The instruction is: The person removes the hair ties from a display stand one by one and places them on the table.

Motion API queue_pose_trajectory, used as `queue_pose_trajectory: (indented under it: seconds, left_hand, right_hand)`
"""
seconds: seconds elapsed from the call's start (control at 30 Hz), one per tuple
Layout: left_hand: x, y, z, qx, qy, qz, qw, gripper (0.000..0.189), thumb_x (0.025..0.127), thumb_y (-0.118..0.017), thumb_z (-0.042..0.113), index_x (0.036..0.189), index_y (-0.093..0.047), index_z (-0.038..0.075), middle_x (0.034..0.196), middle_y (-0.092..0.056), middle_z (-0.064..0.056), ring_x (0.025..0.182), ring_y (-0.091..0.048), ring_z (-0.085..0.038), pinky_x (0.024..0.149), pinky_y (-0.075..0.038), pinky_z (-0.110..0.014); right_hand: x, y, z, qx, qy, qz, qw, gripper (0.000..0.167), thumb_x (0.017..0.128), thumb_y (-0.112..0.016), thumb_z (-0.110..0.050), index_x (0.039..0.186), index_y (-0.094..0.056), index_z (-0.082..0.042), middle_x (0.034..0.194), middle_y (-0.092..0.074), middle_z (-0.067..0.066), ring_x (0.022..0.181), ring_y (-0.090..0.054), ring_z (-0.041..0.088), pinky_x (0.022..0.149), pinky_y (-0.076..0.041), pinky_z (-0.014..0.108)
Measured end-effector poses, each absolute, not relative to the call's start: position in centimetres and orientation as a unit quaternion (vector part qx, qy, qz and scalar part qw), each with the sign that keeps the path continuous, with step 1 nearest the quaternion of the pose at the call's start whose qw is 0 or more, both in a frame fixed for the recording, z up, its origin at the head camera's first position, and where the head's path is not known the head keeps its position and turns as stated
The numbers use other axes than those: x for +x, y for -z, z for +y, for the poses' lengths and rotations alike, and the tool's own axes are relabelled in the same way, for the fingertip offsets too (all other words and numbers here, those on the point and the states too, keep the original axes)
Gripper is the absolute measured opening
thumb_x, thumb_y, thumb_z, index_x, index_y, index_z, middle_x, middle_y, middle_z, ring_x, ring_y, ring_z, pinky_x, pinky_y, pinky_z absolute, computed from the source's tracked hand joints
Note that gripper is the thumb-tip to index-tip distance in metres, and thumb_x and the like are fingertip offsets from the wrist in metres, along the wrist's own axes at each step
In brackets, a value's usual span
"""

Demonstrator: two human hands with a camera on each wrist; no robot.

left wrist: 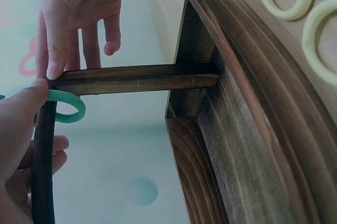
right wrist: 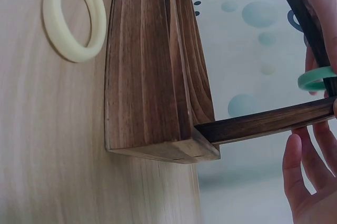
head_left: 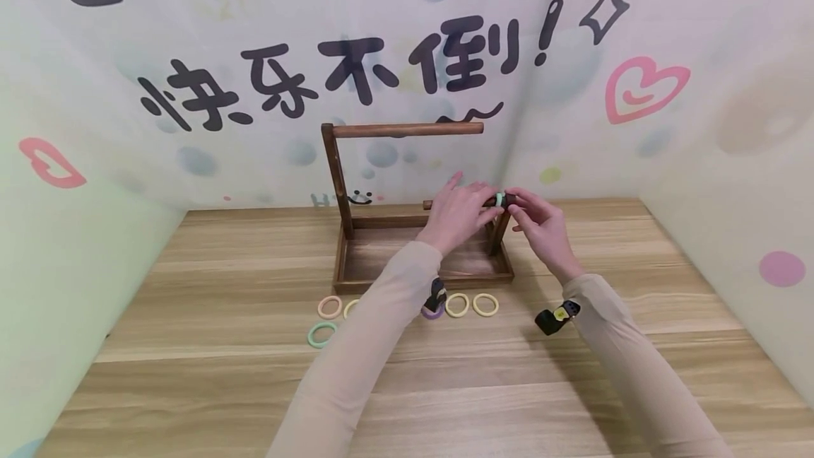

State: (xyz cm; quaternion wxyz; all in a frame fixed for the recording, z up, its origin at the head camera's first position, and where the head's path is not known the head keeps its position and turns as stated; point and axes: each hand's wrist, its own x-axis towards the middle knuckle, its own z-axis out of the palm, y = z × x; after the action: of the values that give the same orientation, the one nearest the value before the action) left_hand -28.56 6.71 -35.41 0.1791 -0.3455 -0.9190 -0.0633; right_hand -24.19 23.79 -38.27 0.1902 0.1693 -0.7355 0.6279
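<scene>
A dark wooden stand (head_left: 420, 281) has a tray base and a short right post (left wrist: 137, 79) carrying a horizontal rod (head_left: 428, 205). A green ring (left wrist: 80, 109) encircles this rod close to the post's top corner. My left hand (head_left: 459, 210) is at the rod, its thumb against the ring's edge and its fingers curled behind the rod. At that same corner, my right hand (head_left: 543, 228) pinches the post's top end, thumb on the near side and fingers behind. In the right wrist view, the left hand partly covers the ring and rod.
A taller left post (head_left: 337, 182) bears an upper rod (head_left: 407, 130) with no ring on it. Before the tray lie an orange ring (head_left: 320, 307), another green ring (head_left: 310, 336), a purple ring (head_left: 433, 316) and several yellow rings (head_left: 486, 295). A printed cloth wall (head_left: 286, 175) stands behind.
</scene>
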Motion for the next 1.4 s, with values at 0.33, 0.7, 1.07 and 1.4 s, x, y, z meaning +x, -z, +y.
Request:
queue_pose_trajectory:
  seconds: [0.33,0.7,1.07,1.4]
  left_hand:
    - [-28.7,35.1,4.6,-0.350,0.095,-0.915,0.179,0.041,0.099,-0.051,0.044,0.128,-0.061,0.016,0.129,-0.061,0.002,0.123,-0.052,-0.011,0.115,-0.007,-0.039]
    - [-28.9,35.9,2.3,-0.357,0.154,-0.901,0.191,0.036,0.099,-0.054,0.038,0.122,-0.064,0.012,0.127,-0.062,-0.002,0.122,-0.053,-0.015,0.115,-0.009,-0.037]
    - [-29.0,36.9,0.1,-0.359,0.215,-0.885,0.204,0.035,0.099,-0.056,0.033,0.125,-0.063,0.011,0.128,-0.062,-0.005,0.123,-0.053,-0.022,0.115,-0.012,-0.034]
    - [-29.0,37.1,-1.7,-0.358,0.229,-0.882,0.202,0.032,0.098,-0.058,0.030,0.121,-0.065,0.008,0.124,-0.064,-0.005,0.122,-0.055,-0.022,0.114,-0.012,-0.032]
  right_hand:
    - [-24.1,38.3,23.7,0.165,-0.623,-0.738,0.200,0.030,0.091,-0.054,0.015,0.121,-0.053,0.019,0.106,-0.066,-0.006,0.087,-0.063,0.008,0.062,-0.053,0.022]
    - [-24.0,38.3,23.6,0.158,-0.627,-0.737,0.195,0.030,0.093,-0.055,0.009,0.121,-0.053,0.019,0.105,-0.066,-0.009,0.088,-0.063,0.006,0.063,-0.053,0.021]
    - [-24.0,38.2,23.4,0.153,-0.628,-0.739,0.189,0.030,0.094,-0.055,0.008,0.122,-0.052,0.018,0.104,-0.066,-0.010,0.089,-0.062,0.006,0.063,-0.053,0.021]
    - [-23.9,38.2,23.5,0.152,-0.626,-0.741,0.193,0.030,0.094,-0.055,0.008,0.122,-0.053,0.018,0.104,-0.066,-0.009,0.088,-0.063,0.009,0.063,-0.053,0.021]
